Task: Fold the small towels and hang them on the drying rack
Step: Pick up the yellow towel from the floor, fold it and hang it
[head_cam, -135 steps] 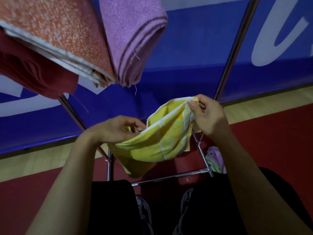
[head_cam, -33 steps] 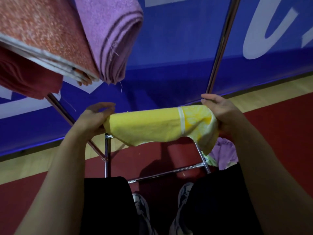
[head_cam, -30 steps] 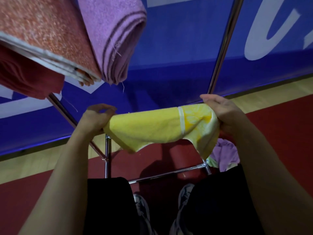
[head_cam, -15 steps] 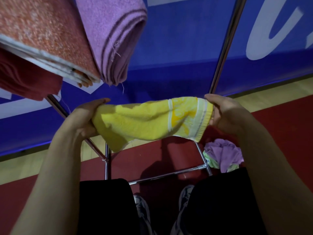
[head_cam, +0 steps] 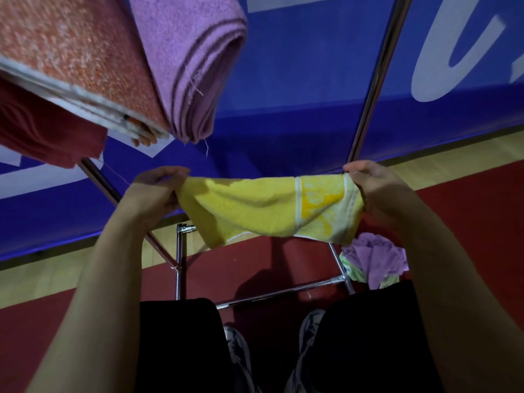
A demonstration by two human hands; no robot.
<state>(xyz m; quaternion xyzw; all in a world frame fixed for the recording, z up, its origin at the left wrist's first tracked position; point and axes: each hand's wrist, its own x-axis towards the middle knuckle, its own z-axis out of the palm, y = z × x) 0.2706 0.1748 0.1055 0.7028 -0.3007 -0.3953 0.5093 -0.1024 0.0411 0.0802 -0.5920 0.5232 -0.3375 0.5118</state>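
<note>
The yellow towel (head_cam: 263, 211) is stretched out between both hands, long axis running straight across from left to right, just below the towels already hung. The left hand (head_cam: 154, 191) pinches the plain end, fingers (head_cam: 173, 173) curled over the top edge; the right hand (head_cam: 374, 188) grips the patterned end by its white border, thumb and fingers closed on the cloth. The lower layer sags and hangs off at an angle at the bottom left, so the fold looks loose rather than square.

Up and to the left, the purple towel (head_cam: 195, 66) and the orange towel (head_cam: 76, 61) hang folded on the drying rack (head_cam: 371, 89). The free space lies up and ahead, and both hands seem about equally placed to lift the towel there.

Against half a second ago, the towel is pulled flatter and tauter, the hands spread wider apart. On the floor by the right leg lies a crumpled purple cloth (head_cam: 374, 259).
</note>
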